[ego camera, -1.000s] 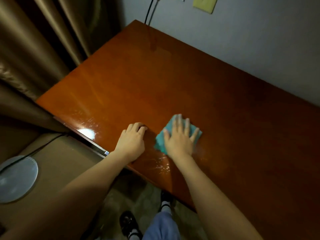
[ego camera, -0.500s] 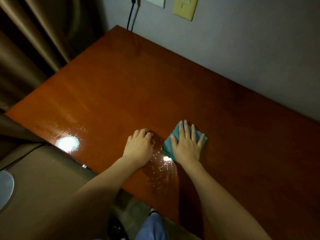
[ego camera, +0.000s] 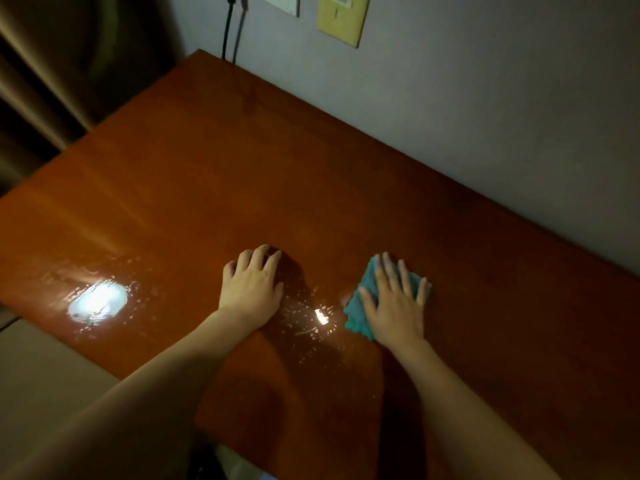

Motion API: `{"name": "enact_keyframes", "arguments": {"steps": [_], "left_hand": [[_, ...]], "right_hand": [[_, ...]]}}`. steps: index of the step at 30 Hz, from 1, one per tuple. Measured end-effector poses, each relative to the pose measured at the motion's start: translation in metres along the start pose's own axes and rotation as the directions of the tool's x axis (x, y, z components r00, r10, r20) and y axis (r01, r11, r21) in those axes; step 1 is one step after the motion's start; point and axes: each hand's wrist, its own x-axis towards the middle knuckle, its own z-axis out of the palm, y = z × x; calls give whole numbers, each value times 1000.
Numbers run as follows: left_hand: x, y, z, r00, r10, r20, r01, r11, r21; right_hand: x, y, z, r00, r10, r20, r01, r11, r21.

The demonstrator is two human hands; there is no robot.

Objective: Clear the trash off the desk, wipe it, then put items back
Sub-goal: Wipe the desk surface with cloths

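A right hand (ego camera: 394, 303) presses a teal cloth (ego camera: 356, 306) flat, fingers spread, near the desk's (ego camera: 242, 174) front edge; the left hand (ego camera: 251, 284) rests open beside it. Even pressure and overlapping strokes should lift the wet streaks

The counter (ego camera: 346, 188) lies bare across its far half and out to both ends, open to a sweep in any direction; on it stand only the left hand (ego camera: 251, 287), flat near the front edge, and the right hand (ego camera: 394, 303), fingers (ego camera: 384, 271) spread flat on the cloth (ego camera: 356, 306), with a wet, shiny strip of free surface between them; the wall (ego camera: 485, 98) closes the far edge; two cords (ego camera: 232, 32) drop behind the far left corner; a curtain (ego camera: 52, 64) hangs just beyond the left end.
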Motion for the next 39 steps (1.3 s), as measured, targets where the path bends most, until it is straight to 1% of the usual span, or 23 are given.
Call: {"name": "enact_keyframes", "arguments": {"steps": [2,3,4,6,8,9,11,12,13,14,17,19,20,22,24,26,28,30,32,34,35,36,39], "left_hand": [[9,1,0,1000,13,-10,-12,1000,25],[14,1,-1,1000,18,-14,-18,999,31],[20,0,-3,1000,19,-14,-18,999,30],[34,-1,-8,1000,-2,-20,3,999,33],[46,1,-13,999,-32,-38,34,998,57],[53,4,-16,998,-47,-43,50,997,59],[66,15,-20,995,-90,-35,91,996,22],[72,22,-22,994,-107,-25,107,994,0],[79,29,-23,993,-117,-13,116,993,-13],[85,36,-23,993,-120,1,120,993,-15],[99,51,-23,992,-124,39,124,992,-12],[108,55,-24,993,-109,48,109,994,1],[111,55,-25,994,-94,53,94,996,3],[117,53,-29,996,-66,63,66,998,9],[121,49,-31,996,-47,71,45,999,28],[124,46,-32,996,-36,79,33,998,49],[128,47,-33,997,-30,71,26,998,57],[136,51,-34,997,-46,57,44,998,41],[146,61,-37,994,-81,68,81,997,-2],[157,74,-39,991,-96,89,98,995,-14],[163,80,-40,992,-89,94,90,996,-9],[168,85,-41,992,-78,95,79,997,-3],[178,97,-43,994,-62,95,60,998,17]], "right_hand": [[35,-15,-10,989,144,-32,-141,987,70],[55,-29,-15,982,182,-45,-176,978,111],[72,-43,-19,982,183,-45,-175,975,137],[95,-69,-23,998,66,-19,-63,990,126],[96,-82,-22,992,-128,5,127,990,62],[89,-81,-21,974,-228,13,227,973,33],[69,-64,-18,912,-408,27,408,913,4],[64,-49,-16,881,-472,32,472,881,8],[63,-31,-13,864,-499,62,499,866,19],[65,-12,-14,874,-479,77,480,877,17],[79,35,-24,959,-283,-25,282,958,-47],[103,52,-30,990,-142,7,142,989,-41],[116,54,-34,998,-66,12,66,997,-25],[144,44,-45,996,84,-39,-83,996,29],[175,24,-54,982,174,-68,-168,982,91],[200,0,-58,987,147,-62,-140,984,112],[212,-21,-61,998,31,-46,-26,995,99],[210,-32,-59,993,-109,-39,112,991,72],[197,-27,-55,970,-241,-32,242,970,33],[183,-6,-50,943,-331,-25,331,944,-7],[179,9,-47,940,-340,-15,340,941,-8],[176,26,-47,948,-317,-12,317,948,6],[178,74,-49,989,-139,-40,141,989,41]]}}
